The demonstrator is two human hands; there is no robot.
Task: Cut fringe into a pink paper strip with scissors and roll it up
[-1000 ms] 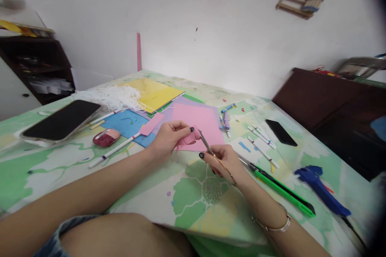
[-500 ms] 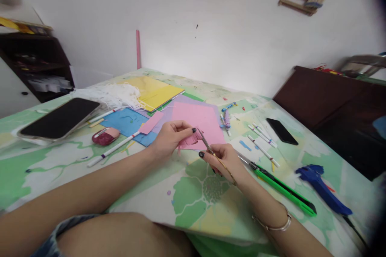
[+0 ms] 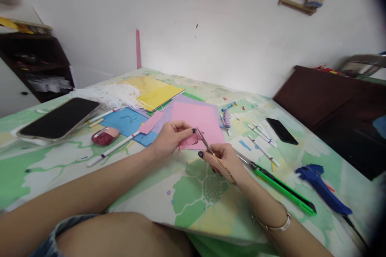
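Note:
Between the thumb and fingers of my left hand (image 3: 171,136) is a small fringed strip of pink paper (image 3: 189,140), its cut tassels hanging down. My right hand (image 3: 221,158) is closed around the gold handles of a pair of scissors (image 3: 211,150). The blades point up and left and meet the strip's right end close to my left thumb. Behind both hands lies a flat pink sheet (image 3: 197,114) on top of a lilac sheet (image 3: 217,110). A green utility knife (image 3: 283,188) rests just right of my right wrist.
A blue glue gun (image 3: 324,188) with its cord lies at the right, near a black phone (image 3: 282,131) and several white paper sticks (image 3: 263,150). Leftward are a larger phone (image 3: 62,118), a maroon-pink case (image 3: 105,135), white yarn (image 3: 111,96), blue paper (image 3: 125,119) and a yellow folder (image 3: 157,90).
Almost nothing differs. My hands, the scissors and the pink strip hold nearly the same position, with only a very slight shift of the right thumb.

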